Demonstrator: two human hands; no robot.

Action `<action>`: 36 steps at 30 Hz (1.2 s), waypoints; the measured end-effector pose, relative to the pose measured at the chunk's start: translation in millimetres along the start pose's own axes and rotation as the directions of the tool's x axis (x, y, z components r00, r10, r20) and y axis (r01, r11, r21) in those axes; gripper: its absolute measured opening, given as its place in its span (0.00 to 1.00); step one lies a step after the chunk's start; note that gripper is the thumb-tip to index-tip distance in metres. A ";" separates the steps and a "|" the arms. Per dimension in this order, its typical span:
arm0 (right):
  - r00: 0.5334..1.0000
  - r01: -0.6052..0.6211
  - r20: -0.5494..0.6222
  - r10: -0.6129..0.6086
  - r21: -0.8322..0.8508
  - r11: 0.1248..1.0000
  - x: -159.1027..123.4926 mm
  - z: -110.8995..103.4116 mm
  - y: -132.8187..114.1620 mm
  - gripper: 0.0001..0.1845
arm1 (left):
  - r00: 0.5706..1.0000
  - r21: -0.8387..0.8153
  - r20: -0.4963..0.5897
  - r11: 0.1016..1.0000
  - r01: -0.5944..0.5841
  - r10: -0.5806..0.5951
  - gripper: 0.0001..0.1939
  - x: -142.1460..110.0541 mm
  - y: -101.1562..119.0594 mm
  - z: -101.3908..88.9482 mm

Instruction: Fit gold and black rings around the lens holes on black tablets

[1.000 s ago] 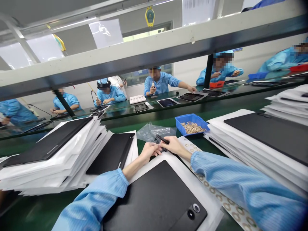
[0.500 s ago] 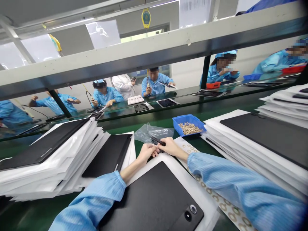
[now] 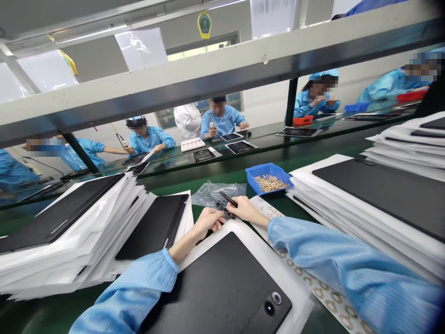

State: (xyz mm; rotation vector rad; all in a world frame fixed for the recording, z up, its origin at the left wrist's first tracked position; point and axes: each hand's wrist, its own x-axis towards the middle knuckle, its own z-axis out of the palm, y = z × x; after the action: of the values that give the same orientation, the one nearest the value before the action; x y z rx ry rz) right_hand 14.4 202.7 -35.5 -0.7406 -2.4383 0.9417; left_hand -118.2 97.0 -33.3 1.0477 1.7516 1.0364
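Note:
A black tablet back (image 3: 222, 283) with two camera lenses lies on a white sleeve in front of me. My left hand (image 3: 207, 218) rests closed at its far edge, fingers pinched on something I cannot make out. My right hand (image 3: 244, 208) is beside it, closed on black tweezers (image 3: 228, 199) whose tips point left toward the left hand. A sheet of ring stickers (image 3: 327, 297) lies under my right forearm.
Stacks of black tablets in white sleeves stand at the left (image 3: 66, 222) and right (image 3: 375, 195). A blue bin of rings (image 3: 268, 178) and a clear plastic bag (image 3: 215, 191) sit beyond my hands. Several people in blue coats work across the green conveyor (image 3: 222, 162).
The view has drifted slightly, so everything sits a little lower and to the left. My hands stay together at the tablet's far edge. People across the conveyor have shifted.

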 end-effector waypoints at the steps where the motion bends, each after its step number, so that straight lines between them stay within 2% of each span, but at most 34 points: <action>1: 1.000 -0.001 0.007 0.000 0.032 0.999 -0.4 -0.2 0.7 0.14 | 1.000 0.069 0.018 0.997 0.017 -0.018 0.12 -3.8 2.4 -4.7; 3: 1.000 -0.004 0.018 0.002 0.099 0.995 -0.5 -0.7 2.1 0.14 | 0.997 0.239 0.058 0.971 0.032 -0.047 0.13 -13.2 7.6 -16.4; 5: 1.000 -0.018 0.024 0.014 0.160 0.987 0.4 -1.8 2.3 0.14 | 0.996 0.384 0.088 0.923 -0.007 -0.029 0.12 -24.2 13.9 -27.5; 7: 0.999 -0.041 0.025 0.037 0.208 0.977 2.1 -4.7 -0.2 0.14 | 0.993 0.499 0.102 0.861 -0.098 0.054 0.13 -36.3 21.3 -32.5; 9: 0.998 -0.064 0.023 0.060 0.253 0.965 3.1 -10.3 -7.0 0.14 | 0.975 0.576 0.107 0.788 -0.219 0.194 0.15 -49.5 28.5 -27.8; 11: 0.997 -0.075 0.021 0.072 0.299 0.951 1.6 -19.3 -18.0 0.12 | 0.930 0.616 0.135 0.706 -0.349 0.342 0.17 -63.8 33.2 -13.9; 13: 0.997 -0.071 0.021 0.068 0.351 0.934 -4.3 -30.8 -32.2 0.10 | 0.868 0.619 0.229 0.622 -0.479 0.441 0.18 -77.8 33.0 5.2; 17: 0.998 -0.066 0.035 0.056 0.465 0.883 -29.3 -55.3 -62.1 0.13 | 0.735 0.549 0.466 0.490 -0.677 0.493 0.15 -95.5 20.0 37.8; 20: 0.994 -0.105 0.053 0.091 0.528 0.843 -55.7 -67.4 -78.3 0.12 | 0.684 0.540 0.508 0.425 -0.727 0.524 0.13 -96.7 9.9 47.4; 24: 0.986 -0.160 0.051 0.157 0.543 0.824 -90.4 -72.0 -90.1 0.11 | 0.650 0.539 0.520 0.377 -0.753 0.554 0.12 -93.4 5.6 48.0; 29: 0.989 -0.135 -0.006 0.151 0.418 0.899 -114.4 -74.6 -99.7 0.10 | 0.631 0.547 0.512 0.345 -0.763 0.584 0.11 -93.1 5.7 49.3; 32: 0.988 -0.151 0.033 0.150 0.382 0.912 -121.6 -76.4 -102.3 0.10 | 0.637 0.562 0.510 0.336 -0.756 0.578 0.11 -92.0 5.7 50.2; 36: 0.962 -0.271 0.128 0.240 0.395 0.878 -141.1 -70.5 -93.8 0.10 | 0.653 0.565 0.521 0.351 -0.746 0.550 0.11 -91.2 5.2 49.4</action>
State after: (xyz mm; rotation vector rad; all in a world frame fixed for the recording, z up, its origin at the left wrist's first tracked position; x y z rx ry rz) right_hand 131.2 91.6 52.2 -0.8947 -2.1208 1.5505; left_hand -43.2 25.9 -23.0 2.4866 1.5436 0.4954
